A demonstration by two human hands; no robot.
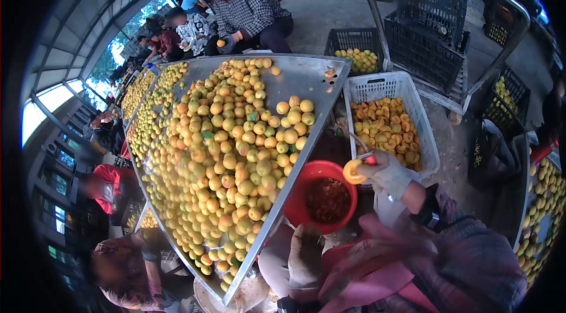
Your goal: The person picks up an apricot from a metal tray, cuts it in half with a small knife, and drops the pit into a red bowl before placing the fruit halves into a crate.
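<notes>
My right hand (391, 176), in a pale glove, is closed on a red-handled metal tool (370, 160) with a thin curved end. A cut apricot half (354, 172) is at its fingertips, over the right rim of a red bucket (352, 202). Dark reddish-brown scraps, perhaps pits, lie in the bucket. My left hand (302, 257), also gloved, is low in front of the bucket near my lap; its fingers are in shadow and I cannot make out what they hold. Whole apricots (230, 148) are heaped on a metal table (306, 68) to the left.
A white crate (427, 118) of apricot halves stands right of the bucket. Behind it are a black crate (354, 39) of apricots and stacked black crates (424, 48) by a metal rail. Across the table sits a person in a checked shirt (244, 9); others work at left.
</notes>
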